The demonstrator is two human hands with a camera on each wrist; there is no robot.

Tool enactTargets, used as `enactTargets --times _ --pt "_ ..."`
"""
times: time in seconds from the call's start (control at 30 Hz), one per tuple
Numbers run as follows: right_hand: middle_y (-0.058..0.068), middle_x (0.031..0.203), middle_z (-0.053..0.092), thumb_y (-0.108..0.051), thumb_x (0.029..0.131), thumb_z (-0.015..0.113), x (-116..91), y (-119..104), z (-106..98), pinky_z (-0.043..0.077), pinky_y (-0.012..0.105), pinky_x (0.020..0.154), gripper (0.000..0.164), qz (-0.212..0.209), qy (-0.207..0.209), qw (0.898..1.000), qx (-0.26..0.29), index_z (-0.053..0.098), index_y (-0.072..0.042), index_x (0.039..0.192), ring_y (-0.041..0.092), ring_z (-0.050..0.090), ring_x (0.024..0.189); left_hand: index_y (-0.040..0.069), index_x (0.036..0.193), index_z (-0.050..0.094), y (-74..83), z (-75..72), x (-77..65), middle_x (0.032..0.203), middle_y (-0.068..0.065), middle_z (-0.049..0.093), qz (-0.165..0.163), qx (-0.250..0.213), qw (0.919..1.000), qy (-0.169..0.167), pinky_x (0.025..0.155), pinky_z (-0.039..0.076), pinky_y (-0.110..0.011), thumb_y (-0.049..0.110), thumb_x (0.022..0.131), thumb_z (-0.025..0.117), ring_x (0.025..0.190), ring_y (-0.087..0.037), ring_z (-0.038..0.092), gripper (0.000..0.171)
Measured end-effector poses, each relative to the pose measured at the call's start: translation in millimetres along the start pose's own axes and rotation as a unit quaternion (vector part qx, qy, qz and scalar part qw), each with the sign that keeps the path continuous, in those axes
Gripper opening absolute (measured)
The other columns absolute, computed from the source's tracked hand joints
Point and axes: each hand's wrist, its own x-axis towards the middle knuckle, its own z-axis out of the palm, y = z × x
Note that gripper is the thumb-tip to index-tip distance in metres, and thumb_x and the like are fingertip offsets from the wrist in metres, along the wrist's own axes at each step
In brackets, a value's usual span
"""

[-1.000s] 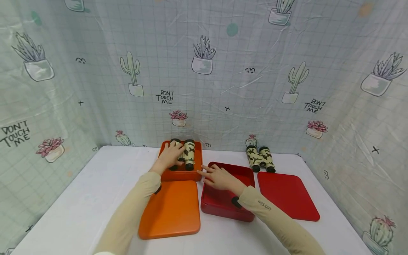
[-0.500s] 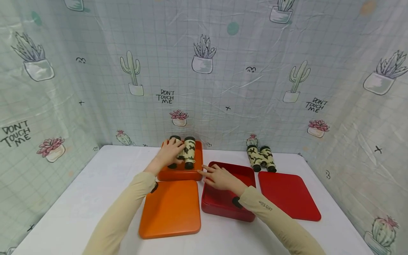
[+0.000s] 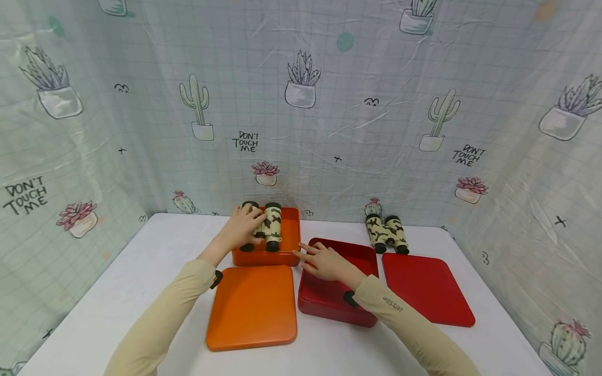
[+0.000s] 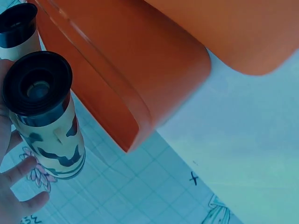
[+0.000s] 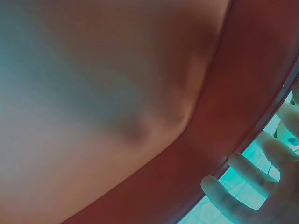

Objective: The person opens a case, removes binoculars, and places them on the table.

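Observation:
Camouflage binoculars (image 3: 273, 224) stand over the left part of the orange box (image 3: 268, 259) in the head view. My left hand (image 3: 241, 227) grips them by the left barrel from above. In the left wrist view the binoculars (image 4: 60, 149) show their black eyecups beside the orange box (image 4: 117, 56), and the left hand's fingers (image 4: 18, 172) lie along them. My right hand (image 3: 329, 262) reaches over the open red box (image 3: 331, 309), fingers spread toward the orange box's near right corner. In the right wrist view, the right hand's fingers (image 5: 252, 172) are spread beside the red wall.
An orange lid (image 3: 254, 308) lies flat in front of the orange box. To the right of the red box lies its red lid (image 3: 430, 290). Another pair of camouflage binoculars (image 3: 376, 233) sits behind that lid, near the cactus-print backdrop (image 3: 338, 125).
My left hand has raised the binoculars a little and carried them leftward, from the middle of the orange box to its left side. The right hand stays where it was.

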Motion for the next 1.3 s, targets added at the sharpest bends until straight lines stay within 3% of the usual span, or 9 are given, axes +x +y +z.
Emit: enactTargets --times 0.63,0.93,1.3 --pt "0.001 0.144 0.033 -0.035 0.093 0.040 -1.0 -1.2 1.3 0.039 0.054 0.093 0.044 0.004 0.008 1.000 -0.019 0.036 -0.028 0.136 0.026 0.040 0.117 0.010 0.111 0.056 -5.6 -14.8 -27.5 0.105 -0.009 0.055 0.005 -0.010 0.9999 0.013 0.087 0.037 -0.061 0.042 0.066 0.074 0.103 -0.032 0.042 0.058" --pt "0.000 0.145 0.031 -0.035 0.094 0.039 -0.7 -2.9 2.3 0.036 0.055 0.096 0.044 0.004 0.008 1.000 -0.027 0.034 -0.029 0.137 0.026 0.038 0.120 0.011 0.109 0.056 -5.2 -19.1 -46.3 0.103 -0.006 0.055 0.018 0.015 0.9995 0.020 0.084 0.037 -0.056 0.044 0.064 0.073 0.099 -0.029 0.043 0.058" --pt "0.000 0.145 0.032 -0.036 0.093 0.039 -1.8 -3.2 3.2 0.033 0.056 0.098 0.045 0.006 0.010 0.999 -0.037 0.033 -0.029 0.138 0.030 0.035 0.126 0.011 0.112 0.057 -12.3 -25.2 -74.9 0.104 -0.006 0.056 -0.003 0.006 1.0000 0.004 0.085 0.036 -0.057 0.044 0.065 0.073 0.101 -0.029 0.042 0.060"
